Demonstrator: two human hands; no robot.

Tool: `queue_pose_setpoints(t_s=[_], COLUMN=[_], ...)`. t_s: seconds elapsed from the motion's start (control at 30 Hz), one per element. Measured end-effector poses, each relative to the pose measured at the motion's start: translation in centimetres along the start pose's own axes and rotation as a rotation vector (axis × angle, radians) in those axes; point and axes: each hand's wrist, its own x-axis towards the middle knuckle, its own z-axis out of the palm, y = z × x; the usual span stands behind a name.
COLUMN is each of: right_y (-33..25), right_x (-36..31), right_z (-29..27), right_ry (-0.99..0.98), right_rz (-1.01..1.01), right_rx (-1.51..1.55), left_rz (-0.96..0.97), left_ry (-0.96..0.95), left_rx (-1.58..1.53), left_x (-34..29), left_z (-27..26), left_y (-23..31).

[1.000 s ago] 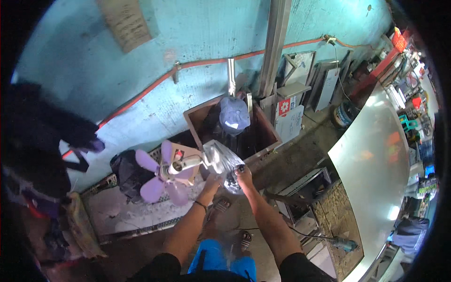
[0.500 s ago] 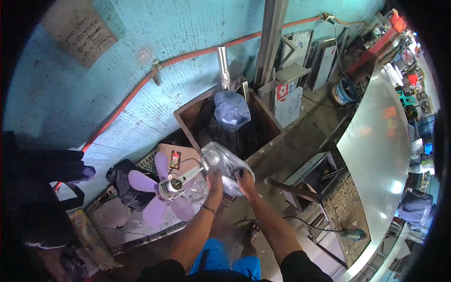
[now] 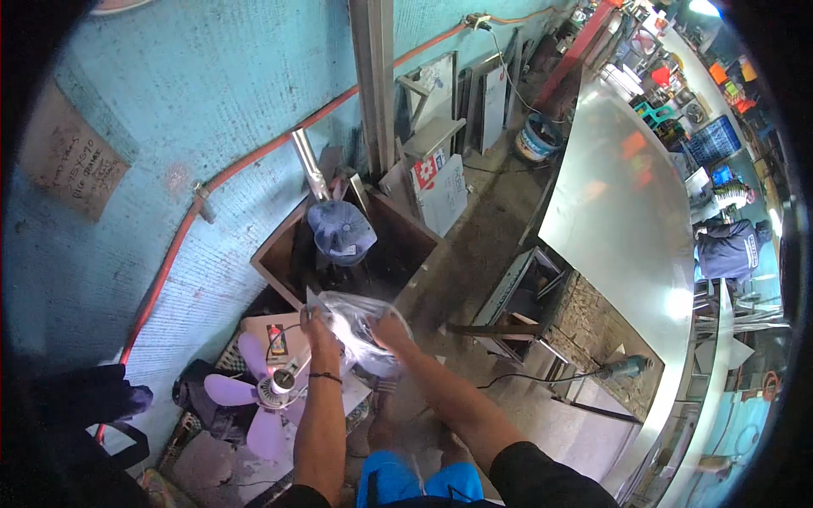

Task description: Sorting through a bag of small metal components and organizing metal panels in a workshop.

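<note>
1. Bag of clear plastic (image 3: 375, 362): aloft between both hands, just ahead of the legs; contents indistinct.
2. Change: both hands held its sides lower down; left hand (image 3: 318, 330) is now at its upper left edge, right hand (image 3: 389, 333) across its top. Judged a shifted hold, bag supported from both sides.
3. Fingers: both hands' closed on the film, right tips partly hidden.
4. Surroundings: cap (image 3: 343, 229) over brown bin (image 3: 266, 259); power tool (image 3: 625, 367) beside metal-topped counter (image 3: 622, 203).
5. Obstruction: purple-bladed fan (image 3: 273, 391) crowds the left forearm; bin lies directly beyond the bag.
</note>
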Motion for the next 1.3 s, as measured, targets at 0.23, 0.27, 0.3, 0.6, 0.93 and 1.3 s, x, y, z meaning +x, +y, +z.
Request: queue_pose_setpoints(t_s=[0.23, 0.27, 0.3, 0.6, 0.93, 1.3], right_y=[-0.1, 2.7, 1.2, -0.7, 0.2, 2.9], right_x=[2.0, 2.1, 1.3, 2.6, 4.7, -6.8], right_z=[0.6, -0.3, -0.4, 1.9, 3.6, -6.8], right_ry=[-0.063, 0.071, 0.024, 0.002, 0.184, 0.634], right_rz=[-0.352, -0.034, -0.021, -0.196, -0.637, -0.196], right_rx=[-0.339, -0.061, -0.024, 0.051, -0.337, -0.188], left_rz=[0.618, 0.024, -0.031, 0.32, -0.001, -0.302], left_ry=[-0.156, -0.081, -0.038, -0.039, 0.048, -0.184], left_rx=[0.676, 0.158, -0.039, 0.674, 0.096, 0.508], left_x=[5.1, 3.7, 4.9, 6.4, 17.9, 12.0], left_z=[-4.1, -0.5, -1.5, -4.5, -8.4, 0.3], left_y=[-2.3, -2.3, -0.6, 0.7, -2.2, -1.9])
